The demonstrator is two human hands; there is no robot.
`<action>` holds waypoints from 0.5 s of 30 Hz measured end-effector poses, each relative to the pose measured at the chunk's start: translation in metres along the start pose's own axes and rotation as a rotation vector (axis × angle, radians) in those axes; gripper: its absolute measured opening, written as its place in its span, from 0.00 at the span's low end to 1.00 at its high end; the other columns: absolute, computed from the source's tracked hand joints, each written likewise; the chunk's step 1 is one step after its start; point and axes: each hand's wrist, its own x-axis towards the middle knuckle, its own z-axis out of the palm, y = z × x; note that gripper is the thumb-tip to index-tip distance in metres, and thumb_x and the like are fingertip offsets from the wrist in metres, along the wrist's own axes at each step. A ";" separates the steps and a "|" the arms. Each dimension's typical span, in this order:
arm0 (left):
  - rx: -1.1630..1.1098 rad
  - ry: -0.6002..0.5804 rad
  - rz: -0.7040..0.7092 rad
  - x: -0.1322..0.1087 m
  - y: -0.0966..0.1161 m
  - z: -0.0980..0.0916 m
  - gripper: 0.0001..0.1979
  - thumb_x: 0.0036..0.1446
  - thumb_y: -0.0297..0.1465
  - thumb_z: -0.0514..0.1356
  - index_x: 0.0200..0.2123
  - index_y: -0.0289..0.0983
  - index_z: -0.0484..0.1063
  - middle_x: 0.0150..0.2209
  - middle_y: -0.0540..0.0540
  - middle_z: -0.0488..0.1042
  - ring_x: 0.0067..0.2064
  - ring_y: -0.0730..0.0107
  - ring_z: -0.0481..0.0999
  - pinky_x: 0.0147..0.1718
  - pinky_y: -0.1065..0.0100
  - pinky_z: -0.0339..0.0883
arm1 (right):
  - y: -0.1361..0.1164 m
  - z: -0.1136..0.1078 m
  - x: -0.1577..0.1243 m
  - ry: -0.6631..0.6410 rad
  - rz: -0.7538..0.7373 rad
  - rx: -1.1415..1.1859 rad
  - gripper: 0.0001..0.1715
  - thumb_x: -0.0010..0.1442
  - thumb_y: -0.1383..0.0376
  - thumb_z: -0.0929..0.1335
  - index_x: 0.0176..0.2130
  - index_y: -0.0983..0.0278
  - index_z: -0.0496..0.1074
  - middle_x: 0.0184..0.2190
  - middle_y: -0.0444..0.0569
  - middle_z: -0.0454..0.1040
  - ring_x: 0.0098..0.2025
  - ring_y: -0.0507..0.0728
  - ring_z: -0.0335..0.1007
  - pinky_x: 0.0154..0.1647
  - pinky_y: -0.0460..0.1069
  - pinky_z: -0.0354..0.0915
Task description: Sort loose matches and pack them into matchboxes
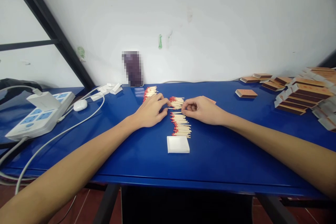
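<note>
Between my two hands a single match (174, 108) lies level, its ends at my fingertips. My left hand (152, 111) has thumb and index finger closed around its left end, hiding the head. My right hand (202, 110) is curled, with thumb and fingertips together at the other end. Just beyond lies a small pile of red-headed matches (177, 102). On the near side runs a column of matches (181, 125), heads to the left. A white matchbox tray (178, 145) sits below that column. Another match pile (150, 91) is partly behind my left hand, and an orange matchbox piece (209, 100) behind my right.
On the blue table (147, 157), stacked matchboxes (301, 96) fill the right side, with one loose matchbox (246, 93) nearer. A power strip (42, 120), cables, a white earphone case (80, 105) and white pieces (110, 89) lie left. A blurred phone (133, 69) leans on the wall.
</note>
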 end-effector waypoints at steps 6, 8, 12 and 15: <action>0.028 0.007 -0.058 0.001 0.002 0.000 0.10 0.62 0.31 0.54 0.41 0.36 0.73 0.37 0.45 0.69 0.41 0.62 0.69 0.43 0.60 0.63 | 0.004 0.002 -0.001 0.049 0.029 0.040 0.11 0.56 0.59 0.66 0.30 0.63 0.75 0.21 0.42 0.69 0.24 0.50 0.61 0.26 0.47 0.55; 0.023 0.021 -0.072 0.001 0.003 0.000 0.08 0.61 0.31 0.55 0.39 0.37 0.73 0.36 0.45 0.69 0.40 0.63 0.69 0.43 0.60 0.63 | 0.006 0.003 0.001 0.090 0.052 0.033 0.11 0.57 0.59 0.66 0.33 0.63 0.75 0.22 0.42 0.70 0.24 0.51 0.63 0.26 0.47 0.56; -0.039 0.041 -0.065 0.002 0.001 0.002 0.06 0.60 0.29 0.55 0.35 0.37 0.72 0.33 0.47 0.70 0.38 0.65 0.69 0.41 0.63 0.63 | 0.006 0.004 0.003 0.102 0.063 -0.017 0.10 0.56 0.62 0.66 0.33 0.63 0.75 0.22 0.42 0.70 0.24 0.51 0.63 0.26 0.47 0.54; -0.080 0.042 -0.053 0.003 -0.001 0.003 0.06 0.60 0.29 0.55 0.34 0.37 0.72 0.33 0.48 0.70 0.37 0.66 0.69 0.40 0.64 0.63 | 0.005 0.004 0.002 0.093 0.049 -0.041 0.09 0.56 0.62 0.65 0.31 0.62 0.75 0.21 0.41 0.69 0.23 0.50 0.62 0.25 0.47 0.52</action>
